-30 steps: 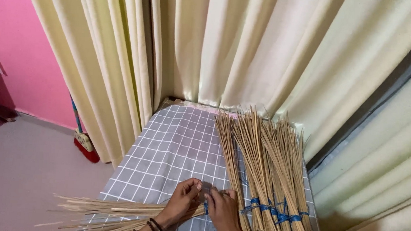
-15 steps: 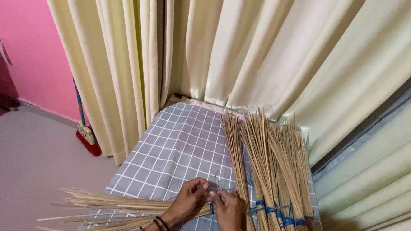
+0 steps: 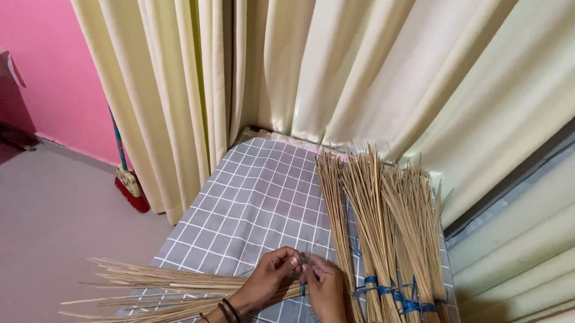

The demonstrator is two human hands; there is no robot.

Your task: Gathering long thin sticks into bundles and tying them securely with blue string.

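Checked cloth (image 3: 252,199) bears hands (image 3: 296,285) hiding the stick bundle's (image 3: 160,290) tie.

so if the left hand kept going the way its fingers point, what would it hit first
The left hand points right, and its fingertips already meet the right hand over the bundle of sticks lying on the checked cloth. So it would probably press into the right hand's fingers first; the tied bundles lie beyond.

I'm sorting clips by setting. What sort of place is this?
Probably a room in a home used for handwork: cream curtains hang around a surface covered by a grey checked cloth, with a pink wall and tied stick bundles lying on the cloth.
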